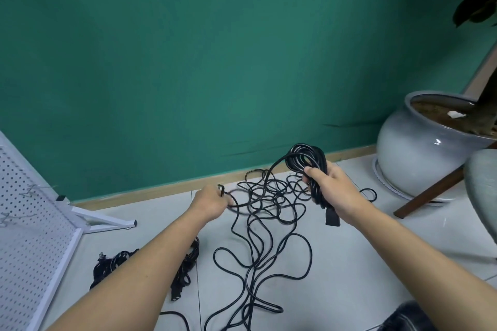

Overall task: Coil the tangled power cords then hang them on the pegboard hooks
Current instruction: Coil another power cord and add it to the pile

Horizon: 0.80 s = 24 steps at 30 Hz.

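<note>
**While one hand gathers, the other feeds**

As the cord is only partly wound, the right hand (333,191), at centre right of the frame, closes its fingers round a bundle of finished loops (304,158). These loops stand up above the fist, and the plug end (332,219) hangs below it. Holding the bundle raised probably lets each new turn drop onto it without snagging. The left hand (211,201), just left of centre, curls round a single strand of the same black cord, with a short bend poking out above the knuckles. It seems placed to draw slack out of the mess and pass it across.

Between and below the hands, the loose tangle (269,223) sprawls over the pale floor tiles (349,263) in overlapping loops, running down to the bottom edge. A good share of the cord is not yet wound, so I judge this coil roughly half done.

Two dark bundles (185,269) lie at lower left, partly hidden by the left forearm. They look already coiled and waiting. The white pegboard (27,223) leans at the left edge, and its wire hooks (32,188) carry no cord yet, so hanging comes later.

A round glazed plant pot (414,148) and a chair (481,196) sit at right, near enough to catch a swinging loop.
</note>
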Tool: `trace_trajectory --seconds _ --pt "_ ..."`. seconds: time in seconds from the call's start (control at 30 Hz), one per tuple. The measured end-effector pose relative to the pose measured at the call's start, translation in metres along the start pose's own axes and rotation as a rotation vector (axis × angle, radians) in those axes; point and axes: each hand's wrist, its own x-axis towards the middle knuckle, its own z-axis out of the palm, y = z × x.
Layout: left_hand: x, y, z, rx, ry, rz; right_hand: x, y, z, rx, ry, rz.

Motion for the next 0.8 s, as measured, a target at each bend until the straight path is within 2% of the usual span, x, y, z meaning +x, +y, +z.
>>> trace_trajectory --seconds 0.1,0.17,0.27,0.37,0.4,0.47,0.53,0.6,0.7,0.8 --pt "0.011 -0.017 0.006 0.255 -0.067 -0.048 0.001 0.002 0.002 -0.019 0.019 0.008" --pt "0.015 -0.021 0.010 0.388 -0.006 -0.030 0.002 0.002 0.003 -0.013 0.024 0.007" --pt "0.019 -0.017 0.011 0.379 0.075 -0.002 0.002 0.001 0.004 0.031 0.009 0.004" --pt "0.014 -0.013 0.009 0.422 0.040 -0.043 0.002 0.001 0.001 0.060 -0.023 -0.014" --pt "0.010 -0.012 0.008 0.489 0.021 -0.031 0.002 0.002 0.002 0.053 -0.032 -0.020" --pt "0.000 -0.004 0.010 0.519 0.002 0.146 0.000 0.002 0.004 0.031 -0.049 -0.027" --pt "-0.011 0.013 0.016 0.361 -0.048 0.408 0.000 0.003 0.009 0.020 -0.074 -0.036" --pt "-0.022 0.033 0.026 0.180 -0.073 0.508 -0.001 0.003 0.013 0.042 -0.100 -0.056" --pt "-0.027 0.047 0.036 -0.081 0.021 0.455 -0.003 -0.002 0.016 0.111 -0.116 -0.079" --pt "-0.022 0.047 0.028 -0.311 0.079 0.382 -0.005 -0.003 0.016 0.053 -0.125 -0.105"
